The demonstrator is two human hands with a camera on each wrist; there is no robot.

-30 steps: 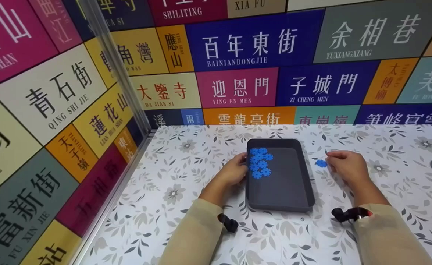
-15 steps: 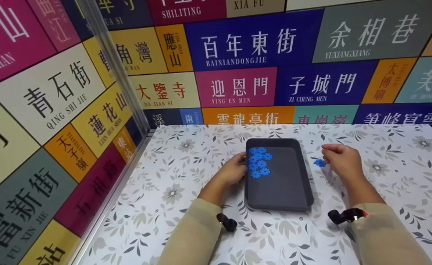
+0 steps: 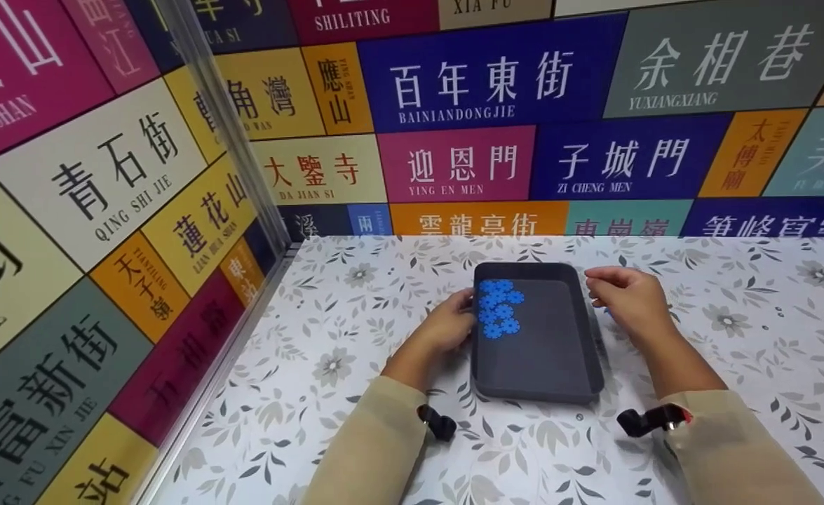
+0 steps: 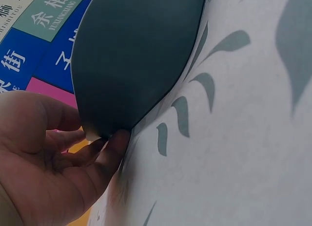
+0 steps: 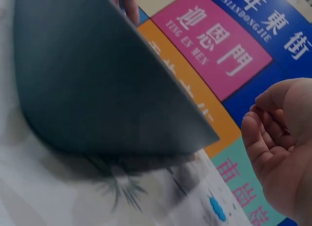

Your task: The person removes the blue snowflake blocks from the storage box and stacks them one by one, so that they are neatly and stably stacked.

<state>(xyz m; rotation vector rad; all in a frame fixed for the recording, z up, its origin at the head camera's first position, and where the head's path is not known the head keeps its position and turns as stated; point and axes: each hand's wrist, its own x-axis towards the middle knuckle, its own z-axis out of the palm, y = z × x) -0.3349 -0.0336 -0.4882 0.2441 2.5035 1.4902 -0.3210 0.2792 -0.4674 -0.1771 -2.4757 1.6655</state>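
A dark grey rectangular tray (image 3: 541, 365) sits on the table, with several blue flower-shaped pieces (image 3: 500, 308) grouped along its left side. My left hand (image 3: 450, 322) grips the tray's left wall, thumb and fingers pinching its edge in the left wrist view. Beside the tray's right wall is my right hand (image 3: 632, 301), raised above the table. Its fingers (image 5: 258, 138) are curled and their tips come close together; I see nothing between them. A blue piece (image 5: 217, 209) lies on the table right of the tray, mostly hidden behind the right hand in the head view.
White tablecloth (image 3: 355, 421) with a grey leaf and flower print covers the table. Colourful panels with Chinese street names (image 3: 482, 77) stand behind and to the left. Each forearm carries a small black device (image 3: 436, 423) at the wrist.
My right hand has moved left and slightly up, from beside the loose blue pieces to the tray's right edge. The left hand and the tray stay put.
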